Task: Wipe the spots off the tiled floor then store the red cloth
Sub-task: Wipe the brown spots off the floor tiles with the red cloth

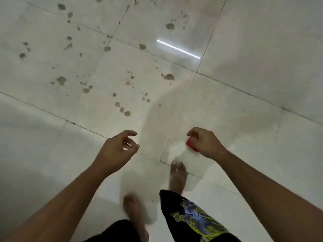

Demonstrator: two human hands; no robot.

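In the person's right hand (203, 143), held out in front at about waist height above the floor, sits the small bunched red cloth (191, 144), the fingers curled tight around it so that only a red corner shows below the thumb side; the cloth is off the floor, clear of the tiles; across from it the left hand (118, 147) hangs empty, its fingers loosely bent and parted, thumb and forefinger not meeting, gripping nothing; both bare forearms reach in from the lower corners of the view; beneath them two bare feet stand on the floor, the right foot (177, 177) a step ahead of the left foot (134, 212), both somewhat blurred; black shorts with a yellow and blue printed design (194, 217) cover the right leg; the glossy pale square-tiled floor (253, 84) stretches out all round, its dark grout lines running at a slant; ahead and to the left of the hands, well apart from them, lie scattered greyish-brown muddy spots (61, 80) of many sizes, spread over several tiles; a bright white strip of reflected light (178, 49) lies on the tile beyond them.
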